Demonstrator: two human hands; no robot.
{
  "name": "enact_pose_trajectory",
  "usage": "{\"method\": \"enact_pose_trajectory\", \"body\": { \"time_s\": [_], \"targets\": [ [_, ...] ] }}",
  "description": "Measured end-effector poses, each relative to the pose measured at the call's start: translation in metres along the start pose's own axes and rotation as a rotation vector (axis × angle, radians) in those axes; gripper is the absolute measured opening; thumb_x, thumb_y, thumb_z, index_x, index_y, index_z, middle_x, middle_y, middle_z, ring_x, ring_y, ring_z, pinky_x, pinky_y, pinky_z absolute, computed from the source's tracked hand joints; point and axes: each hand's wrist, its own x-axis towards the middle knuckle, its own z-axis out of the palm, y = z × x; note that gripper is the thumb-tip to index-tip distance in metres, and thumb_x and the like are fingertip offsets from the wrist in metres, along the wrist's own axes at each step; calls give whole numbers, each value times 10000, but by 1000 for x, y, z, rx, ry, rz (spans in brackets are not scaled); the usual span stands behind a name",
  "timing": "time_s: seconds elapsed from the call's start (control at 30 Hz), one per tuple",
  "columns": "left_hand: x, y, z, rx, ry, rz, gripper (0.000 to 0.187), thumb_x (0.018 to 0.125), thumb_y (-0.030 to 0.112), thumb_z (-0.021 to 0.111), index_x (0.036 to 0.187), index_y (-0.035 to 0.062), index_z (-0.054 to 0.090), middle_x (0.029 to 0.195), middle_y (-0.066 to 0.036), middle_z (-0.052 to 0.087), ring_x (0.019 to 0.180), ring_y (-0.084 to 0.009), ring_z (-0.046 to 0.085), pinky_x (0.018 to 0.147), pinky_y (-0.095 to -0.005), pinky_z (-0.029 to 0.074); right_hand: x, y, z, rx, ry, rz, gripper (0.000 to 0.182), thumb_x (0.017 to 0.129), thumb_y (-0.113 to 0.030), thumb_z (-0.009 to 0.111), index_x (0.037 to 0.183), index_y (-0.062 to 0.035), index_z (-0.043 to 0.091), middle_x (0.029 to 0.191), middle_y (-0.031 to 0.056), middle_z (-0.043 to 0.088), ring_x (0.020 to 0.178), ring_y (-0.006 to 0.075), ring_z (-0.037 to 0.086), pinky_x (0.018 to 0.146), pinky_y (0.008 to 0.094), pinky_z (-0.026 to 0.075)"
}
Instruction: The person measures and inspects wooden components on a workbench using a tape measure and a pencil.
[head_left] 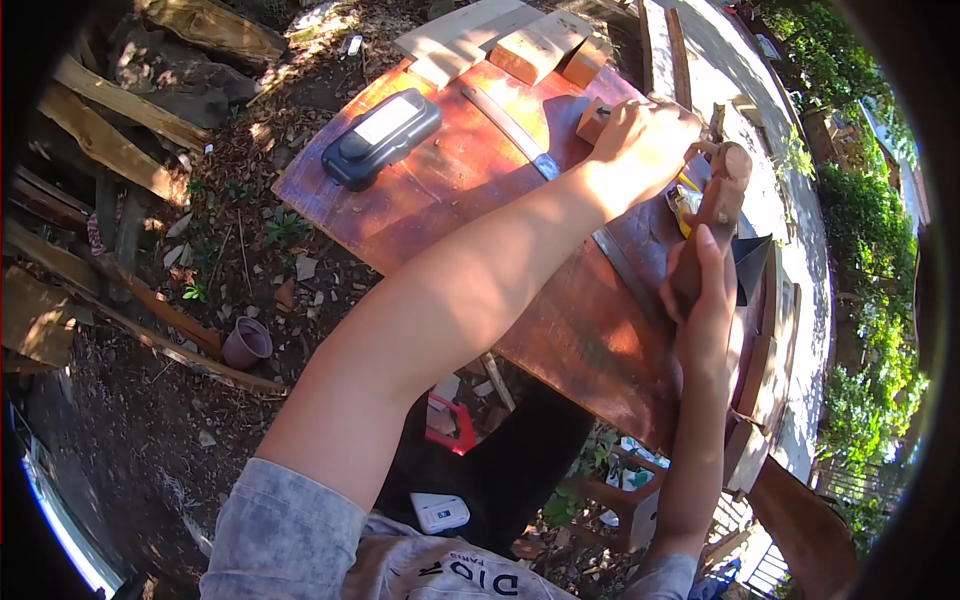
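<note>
My left hand (pixel 645 140) is closed in a fist over the far right part of the reddish board. What it holds, if anything, is hidden; a small wooden block (pixel 592 122) with a dark hole shows beside it. Wrapped in my right hand (pixel 703 285) is a shaped brown piece of wood (pixel 722 195), tilted, its rounded end close to my left fingers. A yellow-handled tool (pixel 684 203) lies between the hands, partly covered. Under my left forearm runs a long metal strip (pixel 510 128). To the right of my right hand is a dark pointed piece (pixel 752 265).
The reddish board (pixel 400 225) carries a black case (pixel 382 138) and wooden blocks (pixel 540 47) along its far edge. Logs and planks (pixel 120 140) lie on the left ground, near a small pot (pixel 246 343). A white device (pixel 439 512) and a red-handled object (pixel 450 425) are near my lap.
</note>
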Motion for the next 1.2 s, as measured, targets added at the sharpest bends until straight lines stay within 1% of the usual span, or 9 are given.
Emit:
{"method": "enact_pose_trajectory", "body": {
  "time_s": [0.13,0.27,0.4,0.5,0.67,0.8,0.97,1.1,1.2],
  "targets": [
    [-4,0,3,35,65,24,190,894,191,660,1043,73,664,949,-131,725,955,-318,720,856,-465,549,6,-4,5,362,262,-252,447,1061,-432,507,1312,-63,541,821,9,544,517,71,400,447,226,274],
    [3,6,8,-22,16,-29,197,897,198,661,1056,81,661,952,-127,727,948,-307,723,843,-452,553,-1,1,-3,-42,-61,29,430,1057,-452,519,1293,-92,528,795,7,548,510,80,398,452,227,273],
    [-3,2,1,-56,59,-1,183,897,206,659,1042,95,667,962,-117,731,947,-306,724,837,-450,553,16,0,-3,409,302,-267,418,1058,-448,519,1264,-90,581,766,14,544,560,77,426,491,224,300],
    [-1,3,0,-26,74,-27,189,904,220,663,1028,78,673,949,-130,730,932,-318,725,837,-453,553,3,4,-10,-42,-94,-30,385,1067,-446,502,1207,-97,587,771,19,552,545,86,427,490,227,314],
    [-2,0,6,-71,134,3,155,893,206,687,977,76,691,894,-137,729,906,-345,720,832,-469,549,14,-5,-7,355,222,-261,401,1060,-442,514,1214,-80,590,767,9,546,524,80,439,468,240,317],
    [1,0,1,10,22,-55,181,918,203,634,1047,77,624,966,-139,710,892,-373,708,752,-486,563,1,4,-7,44,-102,-8,395,1061,-442,506,1199,-80,585,747,8,535,524,86,436,463,247,315],
    [-2,0,-1,-91,-7,-36,247,932,231,613,1128,82,617,1040,-145,706,950,-367,708,778,-477,570,17,-6,-2,431,272,-257,396,1080,-453,469,1117,-73,575,764,25,556,483,101,408,441,261,306],
    [2,0,-1,-32,1,-88,245,912,206,640,1121,79,620,1032,-158,707,950,-378,707,762,-488,568,-5,2,0,-32,-126,-22,445,1063,-467,481,1238,-63,549,720,20,540,484,85,408,439,245,299],
    [1,2,5,-85,42,-48,181,889,181,665,1040,81,673,952,-147,724,967,-327,715,859,-468,544,10,1,-7,313,29,-154,451,1075,-457,463,1262,-55,545,755,27,555,492,94,421,458,249,318]
  ]
}}
